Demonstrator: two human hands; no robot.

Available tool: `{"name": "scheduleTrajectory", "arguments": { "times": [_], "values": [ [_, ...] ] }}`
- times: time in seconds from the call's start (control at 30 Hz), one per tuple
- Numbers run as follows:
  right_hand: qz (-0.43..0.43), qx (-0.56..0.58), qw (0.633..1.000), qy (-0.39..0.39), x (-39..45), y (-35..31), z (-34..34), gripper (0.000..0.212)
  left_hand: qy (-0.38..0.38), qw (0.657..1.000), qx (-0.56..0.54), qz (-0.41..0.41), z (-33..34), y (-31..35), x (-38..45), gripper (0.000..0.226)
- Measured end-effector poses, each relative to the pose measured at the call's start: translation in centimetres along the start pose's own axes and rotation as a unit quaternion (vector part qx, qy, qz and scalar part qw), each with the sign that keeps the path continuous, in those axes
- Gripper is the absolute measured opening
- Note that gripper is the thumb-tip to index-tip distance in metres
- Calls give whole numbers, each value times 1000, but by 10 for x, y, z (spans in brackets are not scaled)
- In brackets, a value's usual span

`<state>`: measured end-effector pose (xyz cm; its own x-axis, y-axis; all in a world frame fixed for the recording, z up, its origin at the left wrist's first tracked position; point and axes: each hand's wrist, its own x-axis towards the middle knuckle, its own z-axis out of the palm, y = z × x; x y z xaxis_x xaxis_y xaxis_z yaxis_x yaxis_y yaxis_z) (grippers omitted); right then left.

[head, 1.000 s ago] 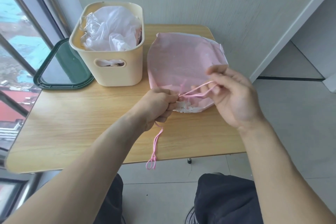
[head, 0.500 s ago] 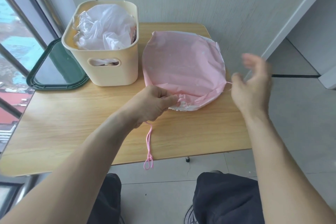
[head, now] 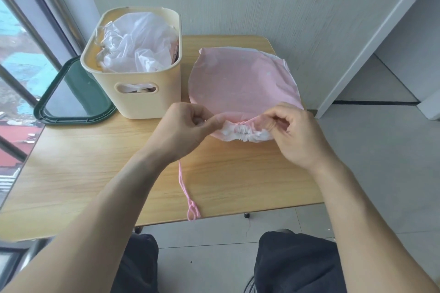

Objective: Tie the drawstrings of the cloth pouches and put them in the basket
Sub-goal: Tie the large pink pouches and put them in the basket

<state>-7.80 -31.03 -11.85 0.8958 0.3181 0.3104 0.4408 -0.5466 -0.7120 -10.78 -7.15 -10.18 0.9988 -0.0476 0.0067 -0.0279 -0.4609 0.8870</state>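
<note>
Pouch (head: 240, 88) mouth had bunched tighter since our right hand (head: 295, 133) returned; both it and left hand (head: 183, 128) pinched it, knot pending

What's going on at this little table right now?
A person sits at a small wooden table working on a pink cloth pouch. The left hand and right hand each pinch the pouch's gathered white mouth, which is cinched. One pink drawstring trails off the table's front edge. The cream basket beside the pouch already holds crumpled white bags. This pouch is not in the basket yet.
</note>
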Motion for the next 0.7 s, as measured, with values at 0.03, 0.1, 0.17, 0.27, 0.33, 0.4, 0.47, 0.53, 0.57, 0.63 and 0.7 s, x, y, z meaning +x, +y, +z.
{"name": "scheduleTrajectory", "arguments": {
  "times": [0.03, 0.1, 0.17, 0.27, 0.33, 0.4, 0.47, 0.53, 0.57, 0.63, 0.7],
  "values": [
    [-6, -7, 1000, 16, 0, 2, -3, 24, 11, 1000, 8, 8, -5, 0, 1, 30],
    [-13, -21, 999, 44, 1, 6, -9, 26, 22, 999, 26, 13, -11, -1, 3, 31],
    [-15, -37, 997, 69, 2, 9, -14, 26, 28, 999, 43, 10, -12, -4, 5, 32],
    [-1, -50, 992, 114, 4, 5, -12, 27, 37, 997, 71, 15, -6, -4, 7, 35],
    [17, -62, 990, 128, 4, 2, -7, 31, 19, 997, 70, 18, -1, -2, 7, 41],
    [37, -85, 989, 119, 4, 1, -1, 33, -31, 998, 45, 12, -2, 1, 8, 46],
    [46, -107, 988, 103, 5, 1, 2, 30, -65, 998, -7, 9, -3, 4, 9, 47],
    [53, -120, 989, 67, 4, -2, 5, 26, -46, 998, -43, 22, -3, 6, 9, 46],
    [60, -126, 989, 40, 3, -5, 5, 26, -34, 997, -54, 33, -1, 9, 9, 47],
    [77, -135, 988, -15, 0, -10, 8, 27, -60, 992, -99, 46, 8, 13, 8, 50],
    [87, -134, 986, -56, 0, -9, 12, 31, -127, 982, -131, 48, 22, 17, 4, 49]
  ]
}}
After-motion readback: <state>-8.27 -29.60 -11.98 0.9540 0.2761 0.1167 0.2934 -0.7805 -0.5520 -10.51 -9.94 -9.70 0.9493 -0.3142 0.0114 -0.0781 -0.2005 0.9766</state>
